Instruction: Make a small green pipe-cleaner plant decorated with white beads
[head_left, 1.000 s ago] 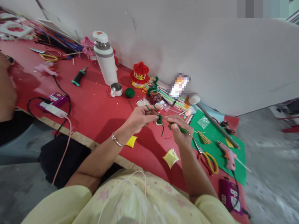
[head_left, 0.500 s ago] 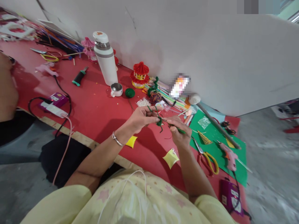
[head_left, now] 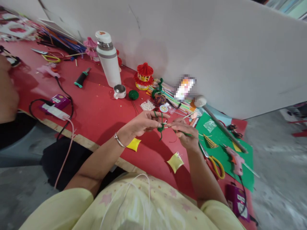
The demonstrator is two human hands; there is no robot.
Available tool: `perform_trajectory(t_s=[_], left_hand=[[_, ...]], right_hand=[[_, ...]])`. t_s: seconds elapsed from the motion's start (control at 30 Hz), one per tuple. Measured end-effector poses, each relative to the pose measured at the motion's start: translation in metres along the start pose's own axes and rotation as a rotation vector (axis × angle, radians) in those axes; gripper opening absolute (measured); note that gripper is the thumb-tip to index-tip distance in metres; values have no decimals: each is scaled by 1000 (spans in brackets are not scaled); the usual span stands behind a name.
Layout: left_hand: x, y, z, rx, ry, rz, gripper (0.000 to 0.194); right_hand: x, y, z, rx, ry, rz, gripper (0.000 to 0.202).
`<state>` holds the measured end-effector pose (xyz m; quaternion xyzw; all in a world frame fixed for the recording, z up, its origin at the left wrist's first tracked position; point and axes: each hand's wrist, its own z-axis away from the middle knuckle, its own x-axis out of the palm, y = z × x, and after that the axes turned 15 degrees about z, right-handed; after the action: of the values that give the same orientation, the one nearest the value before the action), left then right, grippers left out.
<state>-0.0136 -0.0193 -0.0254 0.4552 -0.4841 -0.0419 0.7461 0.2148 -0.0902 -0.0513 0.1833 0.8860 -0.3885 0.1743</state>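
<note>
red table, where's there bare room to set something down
Mostly bare, bar small specks: between cutter, white cup and left purple box; also between the yellow packets. Crowded: along the wall by the coloured strips, and the green sheet.

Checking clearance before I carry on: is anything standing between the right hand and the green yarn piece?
Nothing visible. The hook in the right hand reaches the green yarn piece at the left hand's fingertips; the scissors lie beyond the right wrist.

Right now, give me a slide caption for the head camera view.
Left hand holding green yarn, right hand gripping a slim green-handled tool, above a cluttered red tabletop.
</note>
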Motion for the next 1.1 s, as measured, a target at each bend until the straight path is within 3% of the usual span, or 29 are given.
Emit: perform_trajectory(t_s=[0.2,0.5,1.1], left_hand=[[2,5,2,-1,33,-39,55],[-1,11,3,-51,23,-174,60],[4,22,1,-15,-62,-506,53]], right_hand=[[-6,0,0,-17,-46,26,28],[-19,-15,-16,-181,-180,156,38],[-27,-20,-24,-125,-286,120,28]])
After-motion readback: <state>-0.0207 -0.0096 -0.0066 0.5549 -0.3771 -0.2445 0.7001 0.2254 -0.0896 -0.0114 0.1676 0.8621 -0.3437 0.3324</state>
